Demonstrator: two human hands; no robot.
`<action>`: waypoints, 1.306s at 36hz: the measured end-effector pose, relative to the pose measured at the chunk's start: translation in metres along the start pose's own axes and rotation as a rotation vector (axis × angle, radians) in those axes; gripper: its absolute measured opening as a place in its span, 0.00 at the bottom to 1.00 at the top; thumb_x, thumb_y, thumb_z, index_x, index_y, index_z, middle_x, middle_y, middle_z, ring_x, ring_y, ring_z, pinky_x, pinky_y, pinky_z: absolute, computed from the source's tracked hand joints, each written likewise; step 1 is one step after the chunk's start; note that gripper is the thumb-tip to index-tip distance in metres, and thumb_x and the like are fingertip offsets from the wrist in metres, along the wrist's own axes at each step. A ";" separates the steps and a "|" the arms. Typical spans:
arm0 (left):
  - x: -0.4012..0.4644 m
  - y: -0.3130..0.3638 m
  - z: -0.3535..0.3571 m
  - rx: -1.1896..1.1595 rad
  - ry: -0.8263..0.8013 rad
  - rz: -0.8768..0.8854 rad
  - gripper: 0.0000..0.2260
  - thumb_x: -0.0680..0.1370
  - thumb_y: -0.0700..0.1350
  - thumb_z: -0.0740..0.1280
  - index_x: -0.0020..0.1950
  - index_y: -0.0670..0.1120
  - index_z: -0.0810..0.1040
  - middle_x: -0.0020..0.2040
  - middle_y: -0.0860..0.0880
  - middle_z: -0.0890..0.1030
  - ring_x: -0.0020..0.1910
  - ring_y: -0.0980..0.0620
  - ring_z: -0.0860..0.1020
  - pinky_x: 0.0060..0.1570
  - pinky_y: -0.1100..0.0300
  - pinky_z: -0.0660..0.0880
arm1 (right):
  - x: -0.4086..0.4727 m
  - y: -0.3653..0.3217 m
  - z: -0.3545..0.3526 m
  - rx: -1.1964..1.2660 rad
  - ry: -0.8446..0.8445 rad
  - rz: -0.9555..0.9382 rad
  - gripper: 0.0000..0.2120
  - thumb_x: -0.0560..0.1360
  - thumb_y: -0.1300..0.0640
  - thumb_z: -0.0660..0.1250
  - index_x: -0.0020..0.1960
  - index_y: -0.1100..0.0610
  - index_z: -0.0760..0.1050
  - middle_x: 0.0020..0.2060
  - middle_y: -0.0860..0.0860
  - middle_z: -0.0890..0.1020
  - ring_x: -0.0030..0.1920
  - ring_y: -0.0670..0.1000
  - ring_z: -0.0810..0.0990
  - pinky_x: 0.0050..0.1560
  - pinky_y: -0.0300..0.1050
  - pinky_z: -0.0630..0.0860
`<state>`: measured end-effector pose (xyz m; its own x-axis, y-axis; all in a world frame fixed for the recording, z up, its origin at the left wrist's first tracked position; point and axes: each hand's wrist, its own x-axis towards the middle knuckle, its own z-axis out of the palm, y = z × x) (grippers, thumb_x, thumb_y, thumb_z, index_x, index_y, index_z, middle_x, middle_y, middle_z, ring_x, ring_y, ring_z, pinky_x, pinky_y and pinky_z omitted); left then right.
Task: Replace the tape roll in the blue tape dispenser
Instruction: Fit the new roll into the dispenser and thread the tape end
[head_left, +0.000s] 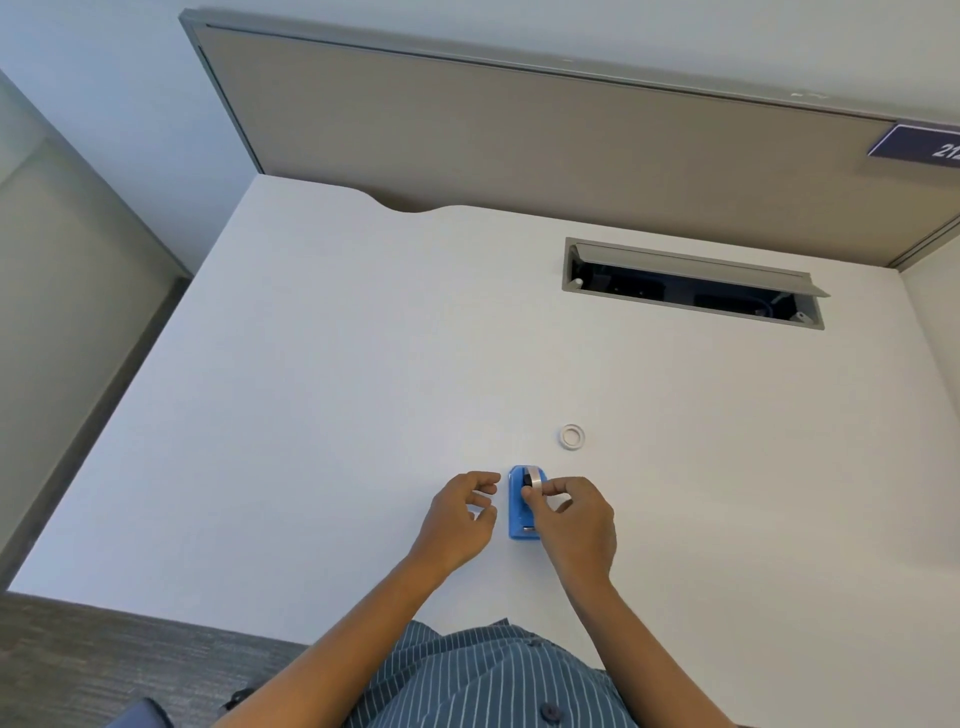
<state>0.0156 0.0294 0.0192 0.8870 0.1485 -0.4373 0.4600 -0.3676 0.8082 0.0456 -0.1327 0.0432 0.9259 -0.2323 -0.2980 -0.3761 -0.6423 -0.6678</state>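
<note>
The blue tape dispenser (521, 512) stands on the white desk (363, 389), near its front edge. A tape roll (533, 478) sits upright in the dispenser's far end. My right hand (574, 525) pinches this roll between thumb and fingers from the right side. My left hand (460, 514) hovers just left of the dispenser with fingers curled and apart, holding nothing. A small white ring, an empty tape core (572, 436), lies flat on the desk a little beyond and right of the dispenser.
An open cable hatch (693, 283) with a raised grey lid is set into the desk at the back right. A beige partition panel (519, 140) runs along the far edge. Grey carpet (104, 665) shows at the front left.
</note>
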 end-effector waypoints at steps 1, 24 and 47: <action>0.001 -0.001 0.000 0.004 -0.001 0.001 0.18 0.82 0.38 0.69 0.71 0.50 0.78 0.64 0.52 0.82 0.58 0.53 0.81 0.52 0.74 0.75 | 0.000 -0.001 0.000 -0.009 0.004 0.004 0.07 0.76 0.45 0.78 0.46 0.46 0.83 0.47 0.42 0.84 0.40 0.48 0.82 0.32 0.41 0.71; 0.004 -0.010 0.016 0.045 -0.048 0.030 0.19 0.81 0.42 0.72 0.71 0.51 0.76 0.61 0.56 0.80 0.55 0.57 0.80 0.50 0.75 0.72 | 0.000 0.003 0.002 -0.031 -0.029 0.004 0.09 0.74 0.48 0.81 0.45 0.44 0.81 0.51 0.43 0.82 0.48 0.48 0.81 0.34 0.38 0.68; 0.006 0.000 0.036 0.018 0.043 0.153 0.23 0.79 0.44 0.74 0.74 0.51 0.75 0.66 0.54 0.77 0.58 0.57 0.78 0.56 0.72 0.75 | 0.022 0.022 -0.010 -0.040 -0.175 -0.018 0.06 0.75 0.49 0.81 0.46 0.49 0.86 0.43 0.43 0.87 0.40 0.44 0.84 0.38 0.44 0.80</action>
<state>0.0191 -0.0028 0.0025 0.9477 0.1288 -0.2921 0.3192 -0.4054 0.8566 0.0584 -0.1592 0.0280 0.9105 -0.0925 -0.4030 -0.3550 -0.6746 -0.6472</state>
